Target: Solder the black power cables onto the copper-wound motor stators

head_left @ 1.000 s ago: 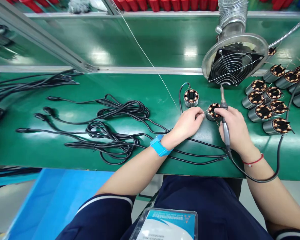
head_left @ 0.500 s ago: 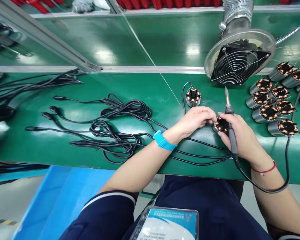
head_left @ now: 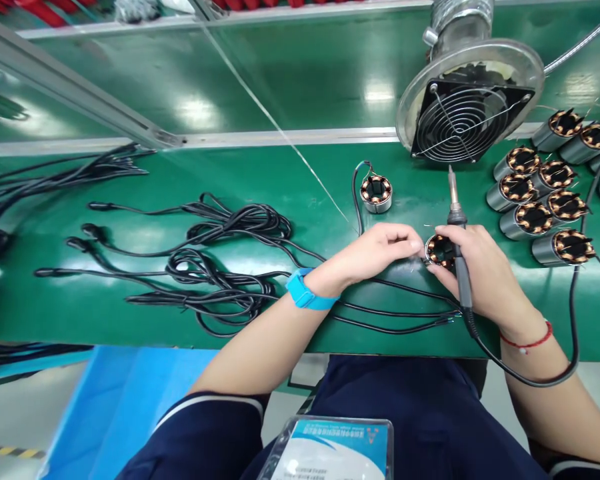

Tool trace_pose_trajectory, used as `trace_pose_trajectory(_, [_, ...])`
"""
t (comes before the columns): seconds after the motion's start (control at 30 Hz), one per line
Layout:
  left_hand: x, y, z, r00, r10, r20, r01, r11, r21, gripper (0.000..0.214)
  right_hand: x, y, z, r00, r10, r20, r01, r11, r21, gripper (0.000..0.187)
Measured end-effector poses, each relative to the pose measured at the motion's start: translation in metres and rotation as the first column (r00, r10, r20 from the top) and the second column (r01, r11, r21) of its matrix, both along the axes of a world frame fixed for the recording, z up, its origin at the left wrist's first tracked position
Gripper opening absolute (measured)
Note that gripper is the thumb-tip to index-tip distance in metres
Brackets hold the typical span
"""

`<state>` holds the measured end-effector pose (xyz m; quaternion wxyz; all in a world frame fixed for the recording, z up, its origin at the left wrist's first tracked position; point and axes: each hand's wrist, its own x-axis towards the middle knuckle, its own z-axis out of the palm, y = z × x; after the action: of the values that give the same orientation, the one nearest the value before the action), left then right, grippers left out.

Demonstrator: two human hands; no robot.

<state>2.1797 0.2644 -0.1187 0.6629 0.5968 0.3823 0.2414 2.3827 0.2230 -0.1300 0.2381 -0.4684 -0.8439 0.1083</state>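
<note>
My right hand (head_left: 483, 273) is closed around a soldering iron (head_left: 464, 280), its tip pointing up toward the fan. With thumb and forefinger the same hand also grips a motor stator (head_left: 436, 252), a steel ring with copper windings and a black core. My left hand (head_left: 380, 253) pinches thumb and forefinger together at the stator's left edge; anything between those fingertips is too small to make out. Behind the left hand stands another stator (head_left: 377, 195) with a black cable (head_left: 356, 200) attached at its top.
Several stators (head_left: 533, 220) stand in a group on the right. Coiled black cables (head_left: 220, 280) lie on the left of the green bench (head_left: 300, 177), their stripped ends passing below my hands. A round fume extractor fan (head_left: 457, 130) hangs at the back; a thin solder-like strand (head_left: 280, 130) slants down.
My left hand has shifted slightly left and down along the edge of the held stator, fingertips still pinched. The right hand keeps its hold. The whole view has shifted a little.
</note>
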Motion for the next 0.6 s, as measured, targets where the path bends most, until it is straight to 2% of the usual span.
trace_pose_trajectory(0.07, [0.006, 0.0, -0.003, 0.996, 0.043, 0.072, -0.035, 0.993, -0.113, 0.019, -0.001, 0.0, -0.001, 1.0, 0.021, 0.002, -0.021, 1.0, -0.004, 0.041])
trace_pose_trajectory(0.13, [0.01, 0.0, -0.005, 0.992, 0.087, 0.089, -0.072, 0.985, -0.159, 0.022, -0.002, 0.0, -0.001, 1.0, 0.014, 0.007, -0.014, 1.0, -0.002, 0.041])
trace_pose_trajectory(0.23, [0.006, -0.002, -0.006, 0.996, 0.09, 0.03, -0.088, 0.995, -0.046, 0.023, 0.001, 0.001, -0.002, 0.999, -0.035, 0.007, 0.035, 0.999, 0.042, 0.046])
trace_pose_trajectory(0.3, [0.0, -0.004, -0.005, 0.997, -0.002, -0.074, 0.008, 0.997, 0.081, 0.02, 0.003, 0.002, -0.002, 0.998, -0.06, 0.002, 0.059, 0.995, 0.079, 0.048])
trace_pose_trajectory(0.37, [-0.005, -0.005, -0.005, 0.976, -0.075, -0.203, 0.118, 0.971, 0.209, 0.016, 0.005, 0.002, -0.003, 0.997, -0.073, -0.008, 0.073, 0.992, 0.099, 0.049])
trace_pose_trajectory(0.47, [-0.008, -0.003, -0.003, 0.958, -0.055, -0.282, 0.165, 0.909, 0.383, 0.021, 0.005, 0.002, -0.003, 0.997, -0.079, -0.021, 0.08, 0.992, 0.1, 0.051])
trace_pose_trajectory(0.53, [-0.007, -0.001, -0.001, 0.961, -0.115, -0.253, 0.209, 0.899, 0.384, 0.024, 0.003, 0.002, -0.003, 0.997, -0.074, -0.021, 0.076, 0.993, 0.095, 0.051])
trace_pose_trajectory(0.6, [-0.006, 0.002, -0.001, 0.95, -0.251, -0.185, 0.297, 0.909, 0.291, 0.024, 0.002, 0.002, -0.002, 0.999, -0.049, -0.022, 0.05, 0.996, 0.073, 0.048])
